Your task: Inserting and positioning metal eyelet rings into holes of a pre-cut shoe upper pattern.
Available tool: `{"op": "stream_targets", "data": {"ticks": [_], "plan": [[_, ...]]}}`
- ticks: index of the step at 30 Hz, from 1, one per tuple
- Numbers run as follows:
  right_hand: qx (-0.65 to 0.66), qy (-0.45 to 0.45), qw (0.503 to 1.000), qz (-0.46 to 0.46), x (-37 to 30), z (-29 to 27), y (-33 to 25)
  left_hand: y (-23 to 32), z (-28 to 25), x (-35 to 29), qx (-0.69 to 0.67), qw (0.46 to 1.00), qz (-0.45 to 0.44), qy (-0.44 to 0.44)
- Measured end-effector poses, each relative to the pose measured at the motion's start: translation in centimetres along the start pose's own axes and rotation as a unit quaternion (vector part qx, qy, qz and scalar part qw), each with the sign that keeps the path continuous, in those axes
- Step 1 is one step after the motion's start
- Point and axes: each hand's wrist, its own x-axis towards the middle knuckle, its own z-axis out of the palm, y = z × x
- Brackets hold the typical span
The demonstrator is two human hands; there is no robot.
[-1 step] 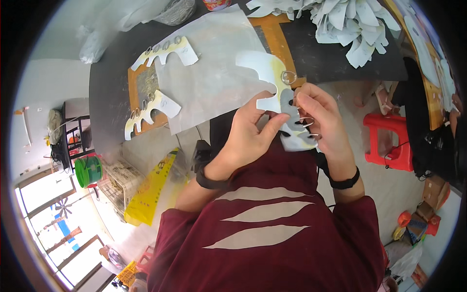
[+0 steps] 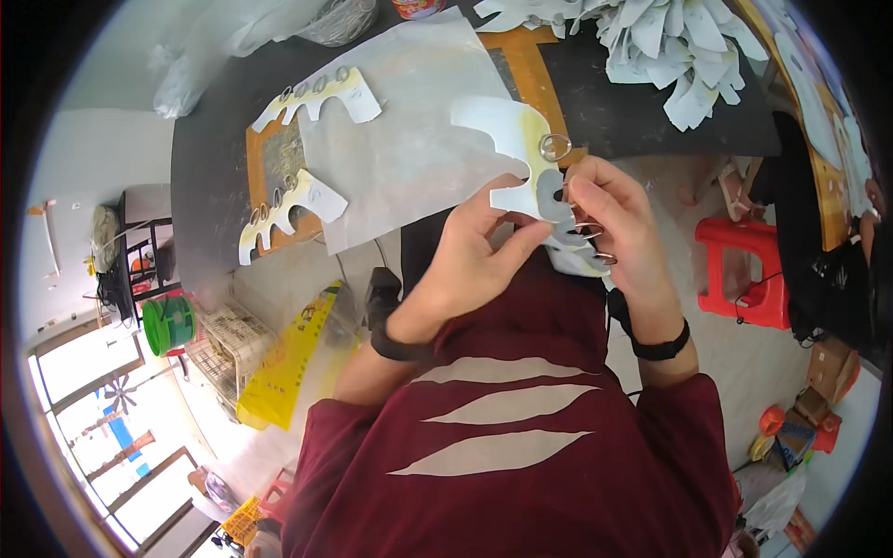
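Observation:
A white sheet piece with a scalloped edge, yellowish and grey areas and several metal rings [image 2: 555, 147] is held in the air in front of my shirt. My left hand [image 2: 479, 256] is closed on this scalloped piece [image 2: 507, 126], thumb on top and fingers behind. At its right edge, my right hand [image 2: 614, 209] has thumb and forefinger pinched together among the rings; the fingers partly hide what they grip. Two similar pieces with rings, an upper one [image 2: 358, 96] and a lower one [image 2: 321, 200], lie at the table's left.
A whitish sheet [image 2: 400, 112] covers part of the dark table [image 2: 209, 158]. Beyond, to the right, lies a heap of white cut pieces [image 2: 688, 56]. A red stool [image 2: 744, 270] stands on the floor at right, and a yellow bag [image 2: 288, 363] lies at left.
The near end of the held piece has tilted up slightly and shows shorter. My left thumb has shifted a little; both hands stay in almost the same place.

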Motion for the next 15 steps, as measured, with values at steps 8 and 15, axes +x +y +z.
{"op": "stream_targets", "data": {"ticks": [8,15], "plan": [[-0.25,-0.104,0.961,-0.057,0.5,0.8,-1.7,3.7,-3.1,-0.1,-0.087,0.971,-0.219,-0.031],[-0.311,-0.142,0.934,-0.104,1.3,1.7,-2.1,3.4,-1.6,0.1,-0.112,0.988,-0.086,0.067]]}}
